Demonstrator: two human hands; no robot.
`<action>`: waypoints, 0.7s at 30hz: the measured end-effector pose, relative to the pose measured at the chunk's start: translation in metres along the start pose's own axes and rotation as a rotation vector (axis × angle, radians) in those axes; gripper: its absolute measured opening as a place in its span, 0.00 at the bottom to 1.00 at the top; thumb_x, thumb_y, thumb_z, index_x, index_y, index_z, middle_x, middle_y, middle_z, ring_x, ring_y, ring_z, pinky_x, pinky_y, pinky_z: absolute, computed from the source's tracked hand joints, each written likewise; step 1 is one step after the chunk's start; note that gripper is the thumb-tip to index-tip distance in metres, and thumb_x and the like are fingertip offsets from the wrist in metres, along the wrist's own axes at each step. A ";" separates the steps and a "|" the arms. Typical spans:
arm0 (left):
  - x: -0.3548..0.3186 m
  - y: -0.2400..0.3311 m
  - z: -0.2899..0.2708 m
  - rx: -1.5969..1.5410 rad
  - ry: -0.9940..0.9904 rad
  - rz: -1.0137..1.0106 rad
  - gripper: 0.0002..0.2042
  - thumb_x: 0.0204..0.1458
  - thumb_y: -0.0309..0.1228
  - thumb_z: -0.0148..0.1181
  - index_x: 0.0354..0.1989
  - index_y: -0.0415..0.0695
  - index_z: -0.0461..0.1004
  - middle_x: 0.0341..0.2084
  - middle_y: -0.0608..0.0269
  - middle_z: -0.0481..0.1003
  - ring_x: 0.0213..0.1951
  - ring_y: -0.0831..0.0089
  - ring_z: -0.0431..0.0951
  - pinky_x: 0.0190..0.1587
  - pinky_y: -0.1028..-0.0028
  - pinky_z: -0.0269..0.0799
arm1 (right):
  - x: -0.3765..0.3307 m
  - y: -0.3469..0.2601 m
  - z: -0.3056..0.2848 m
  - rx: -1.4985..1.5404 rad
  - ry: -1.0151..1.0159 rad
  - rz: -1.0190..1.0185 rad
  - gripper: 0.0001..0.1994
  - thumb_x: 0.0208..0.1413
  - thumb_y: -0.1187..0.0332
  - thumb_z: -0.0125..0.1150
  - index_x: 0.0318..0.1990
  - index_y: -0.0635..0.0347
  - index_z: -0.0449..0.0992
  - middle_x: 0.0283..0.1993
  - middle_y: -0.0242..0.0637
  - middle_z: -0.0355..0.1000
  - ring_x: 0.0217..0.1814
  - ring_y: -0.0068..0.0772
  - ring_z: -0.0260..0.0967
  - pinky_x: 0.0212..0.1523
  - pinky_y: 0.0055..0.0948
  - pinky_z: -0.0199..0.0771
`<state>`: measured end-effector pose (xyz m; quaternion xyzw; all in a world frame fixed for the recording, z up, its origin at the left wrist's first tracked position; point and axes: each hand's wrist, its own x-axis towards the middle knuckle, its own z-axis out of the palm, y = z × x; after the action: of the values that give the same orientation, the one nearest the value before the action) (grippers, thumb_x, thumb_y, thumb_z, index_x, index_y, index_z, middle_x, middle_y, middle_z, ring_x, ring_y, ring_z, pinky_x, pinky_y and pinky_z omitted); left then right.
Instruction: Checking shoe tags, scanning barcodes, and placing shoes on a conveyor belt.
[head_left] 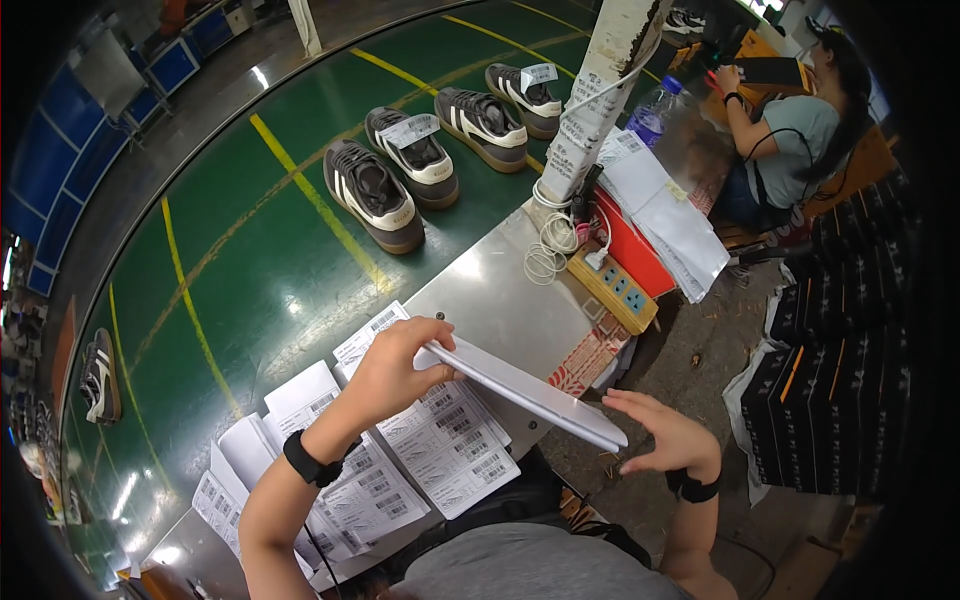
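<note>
My left hand [405, 365] grips one end of a white stack of paper sheets [530, 392], thumb under and fingers over its edge. The stack is tilted and seen almost edge-on, so its faces hardly show. By its other end my right hand [665, 430] is open, thumb and fingers spread; whether a fingertip touches the paper I cannot tell. Beneath my left hand and forearm, printed label sheets [455, 445] with barcodes lie in several overlapping piles on the metal table [470, 285]. Curled sheets [245, 450] lie at the left of these piles.
Several dark sneakers [372, 195], some with paper tags, stand on the green conveyor belt [230, 300]. A yellow power strip [615, 290] and coiled white cable [550, 245] sit by the post [600, 100]. Black stacked bundles [815, 410] stand at right; another person [790, 140] sits beyond.
</note>
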<state>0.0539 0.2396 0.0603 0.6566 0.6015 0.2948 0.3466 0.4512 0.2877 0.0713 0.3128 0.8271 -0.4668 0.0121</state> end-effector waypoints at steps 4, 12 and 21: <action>0.008 0.002 0.004 -0.035 -0.078 -0.149 0.22 0.48 0.33 0.70 0.50 0.40 0.69 0.52 0.54 0.75 0.50 0.62 0.76 0.52 0.64 0.71 | 0.024 -0.014 0.046 0.121 0.320 0.087 0.30 0.49 0.62 0.73 0.59 0.62 0.71 0.60 0.47 0.69 0.61 0.41 0.67 0.60 0.36 0.67; -0.040 0.023 0.023 0.367 0.056 0.031 0.35 0.46 0.33 0.68 0.62 0.36 0.60 0.60 0.30 0.59 0.61 0.36 0.63 0.57 0.52 0.69 | 0.069 0.044 0.070 0.930 0.823 0.164 0.16 0.60 0.69 0.63 0.51 0.71 0.73 0.46 0.38 0.76 0.45 0.26 0.73 0.50 0.28 0.71; -0.208 0.008 0.006 0.944 -0.018 -0.439 0.28 0.46 0.36 0.67 0.56 0.36 0.69 0.62 0.31 0.59 0.66 0.32 0.54 0.60 0.42 0.60 | 0.064 0.060 0.002 0.186 0.379 0.534 0.36 0.68 0.42 0.38 0.31 0.74 0.76 0.21 0.41 0.71 0.15 0.30 0.69 0.15 0.24 0.70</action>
<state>0.0418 0.0314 0.0695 0.6023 0.7895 -0.0937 0.0718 0.4306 0.3406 0.0039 0.5994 0.6572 -0.4544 -0.0485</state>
